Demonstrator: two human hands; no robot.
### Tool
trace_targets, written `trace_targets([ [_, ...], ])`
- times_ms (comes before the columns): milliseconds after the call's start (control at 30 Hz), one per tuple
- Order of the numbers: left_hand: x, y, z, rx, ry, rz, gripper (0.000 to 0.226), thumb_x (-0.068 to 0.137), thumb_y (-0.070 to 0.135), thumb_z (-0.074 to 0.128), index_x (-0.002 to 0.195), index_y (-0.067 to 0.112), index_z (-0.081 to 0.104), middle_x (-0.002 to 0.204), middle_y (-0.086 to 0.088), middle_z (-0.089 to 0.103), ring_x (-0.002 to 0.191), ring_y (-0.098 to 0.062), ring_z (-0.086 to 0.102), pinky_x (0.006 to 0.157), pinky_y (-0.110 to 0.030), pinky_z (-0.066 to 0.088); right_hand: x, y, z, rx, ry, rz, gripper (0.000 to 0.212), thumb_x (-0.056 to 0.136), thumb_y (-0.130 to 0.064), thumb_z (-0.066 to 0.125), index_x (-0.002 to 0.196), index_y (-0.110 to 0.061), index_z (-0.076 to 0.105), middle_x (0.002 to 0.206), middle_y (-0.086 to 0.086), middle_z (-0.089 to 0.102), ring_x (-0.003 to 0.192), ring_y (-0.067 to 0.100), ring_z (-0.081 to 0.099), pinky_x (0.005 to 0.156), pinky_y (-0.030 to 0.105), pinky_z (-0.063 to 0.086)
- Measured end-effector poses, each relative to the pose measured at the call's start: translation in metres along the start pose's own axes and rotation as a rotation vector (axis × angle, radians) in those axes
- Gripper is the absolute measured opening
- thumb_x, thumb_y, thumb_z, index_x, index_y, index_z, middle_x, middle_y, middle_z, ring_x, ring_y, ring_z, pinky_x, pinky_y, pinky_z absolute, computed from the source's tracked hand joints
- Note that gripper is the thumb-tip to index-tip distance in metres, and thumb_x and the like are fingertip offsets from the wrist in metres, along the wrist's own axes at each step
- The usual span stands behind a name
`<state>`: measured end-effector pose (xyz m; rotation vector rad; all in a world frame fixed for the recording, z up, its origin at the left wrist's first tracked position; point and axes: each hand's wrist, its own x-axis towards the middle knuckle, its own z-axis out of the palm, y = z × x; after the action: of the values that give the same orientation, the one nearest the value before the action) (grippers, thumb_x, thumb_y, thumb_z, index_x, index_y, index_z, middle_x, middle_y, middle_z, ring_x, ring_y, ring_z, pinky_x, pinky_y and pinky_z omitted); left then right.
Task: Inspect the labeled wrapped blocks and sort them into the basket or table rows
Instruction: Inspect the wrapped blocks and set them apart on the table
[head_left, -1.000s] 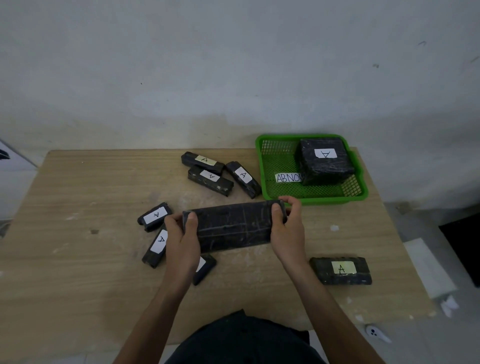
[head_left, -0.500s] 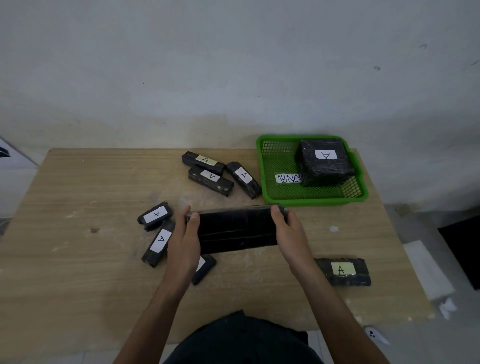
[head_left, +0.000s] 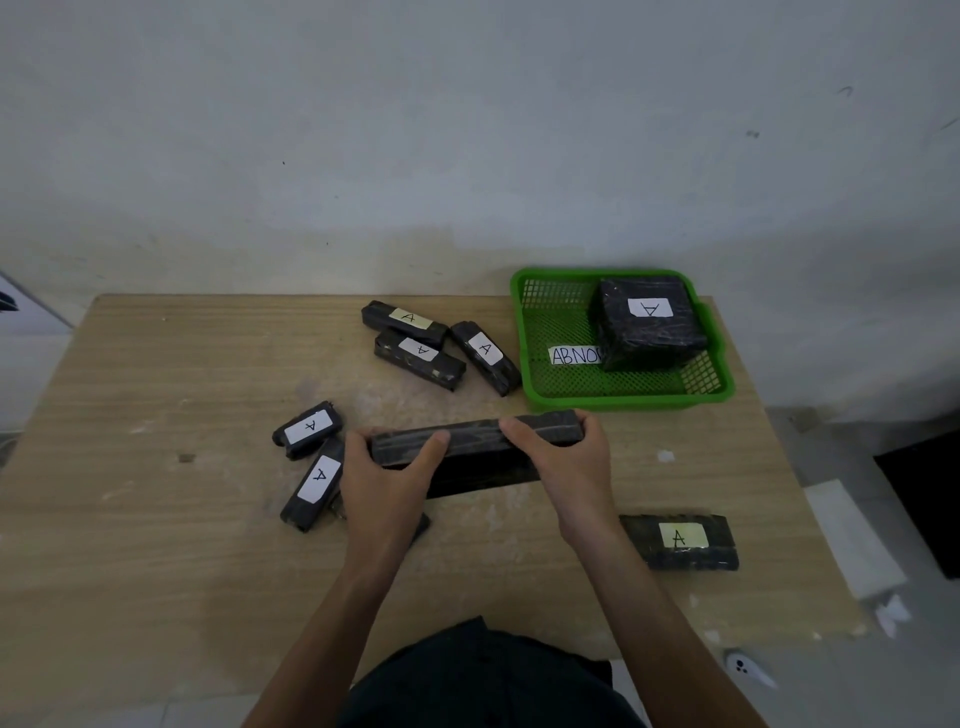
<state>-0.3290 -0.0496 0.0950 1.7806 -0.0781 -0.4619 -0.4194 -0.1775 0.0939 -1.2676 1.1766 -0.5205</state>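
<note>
The person holds one long black wrapped block (head_left: 475, 441) with both hands, over the middle of the wooden table (head_left: 156, 519). The left hand (head_left: 384, 478) grips the block's left end. The right hand (head_left: 566, 462) grips its right end. On each hand the thumb lies on the near side and the fingers curl over the far side. The block runs across from hand to hand, with its right end a bit farther back. I cannot tell if it touches the table.

Behind the right hand sits a green basket (head_left: 623, 401). A big square block (head_left: 649, 332) marked A lies in it, beside a paper label (head_left: 574, 356) that starts with ABNO.

Three small blocks (head_left: 420, 353) marked A lie close together at the back, left of the basket. Two more small blocks (head_left: 314, 483) marked A lie just left of the left hand. One block with a yellow label (head_left: 680, 540) lies near the right wrist.
</note>
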Motion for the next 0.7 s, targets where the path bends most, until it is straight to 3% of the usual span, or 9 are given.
trace_targets([
  [100,0.000,0.000,0.005,-0.031,0.055,-0.005,0.036,0.073,0.024,0.078,0.092,0.013,0.049,0.086,-0.002,0.059,0.077,-0.011,0.060,0.064,-0.021,0.047,-0.001,0.000,0.004,-0.016,0.035,-0.027,0.059,0.059,-0.030,0.090,0.104,-0.015,0.054,0.097,-0.002,0.062,0.085,0.009,0.062,0.069,0.019,0.049],
  [233,-0.001,0.001,0.005,-0.019,0.064,0.023,0.028,0.079,0.023,0.073,0.089,0.015,0.048,0.085,-0.001,0.057,0.074,-0.008,0.057,0.058,-0.013,0.045,-0.001,0.000,0.002,-0.008,0.015,-0.034,0.053,0.066,-0.031,0.086,0.105,-0.017,0.053,0.098,-0.003,0.060,0.086,0.007,0.059,0.070,0.018,0.047],
  [400,0.004,0.003,0.004,-0.002,0.043,0.064,0.018,0.086,0.022,0.064,0.083,0.022,0.047,0.084,0.000,0.057,0.075,-0.009,0.055,0.062,-0.020,0.041,-0.001,0.002,0.000,0.045,-0.001,-0.033,0.041,0.077,-0.030,0.077,0.106,-0.013,0.054,0.097,-0.001,0.058,0.086,0.011,0.057,0.070,0.021,0.045],
  [567,0.006,0.004,0.000,-0.037,0.038,0.123,0.015,0.097,0.020,0.046,0.083,0.016,0.046,0.077,0.003,0.049,0.064,0.003,0.045,0.059,-0.017,0.037,0.002,0.000,-0.003,0.036,-0.030,-0.057,0.016,0.095,-0.037,0.052,0.100,-0.022,0.053,0.099,-0.001,0.058,0.091,0.011,0.055,0.072,0.025,0.044],
  [700,0.011,-0.001,-0.003,-0.067,0.017,0.109,0.021,0.099,0.023,0.042,0.078,0.021,0.045,0.077,0.002,0.048,0.071,-0.009,0.045,0.067,-0.029,0.037,0.001,0.001,-0.006,0.012,-0.076,-0.076,0.025,0.101,-0.036,0.039,0.104,-0.014,0.051,0.092,-0.003,0.052,0.083,0.008,0.050,0.069,0.023,0.040],
])
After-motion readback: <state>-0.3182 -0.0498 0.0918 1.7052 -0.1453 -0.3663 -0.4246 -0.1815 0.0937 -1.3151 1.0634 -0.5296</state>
